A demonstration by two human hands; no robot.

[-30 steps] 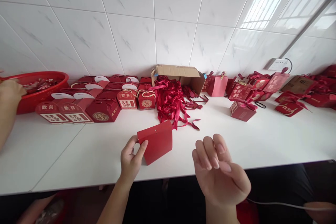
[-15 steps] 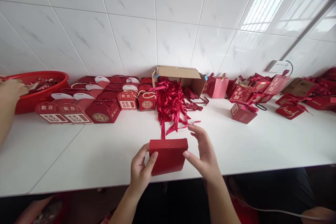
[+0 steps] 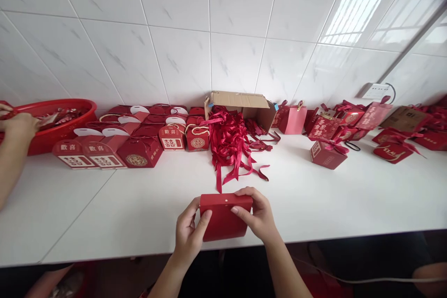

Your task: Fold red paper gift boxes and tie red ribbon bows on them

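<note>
A plain red gift box is held above the table's front edge, its narrow top face with a small hole tilted toward me. My left hand grips its left side, thumb on the front. On the right, my right hand closes over the top corner, thumb against the front and fingers on the top face. Just beyond the box lies a heap of red ribbons, spilling out of an open cardboard box.
Rows of red gift boxes stand at the left. Behind them, another person's hands are at a red basin of small wrapped items. More ribboned boxes sit on the right. A power strip is by the tiled wall.
My right hand has gone from spread beside the gift box to closed on its top right corner. The left hand keeps its grip. The view has shifted slightly.
</note>
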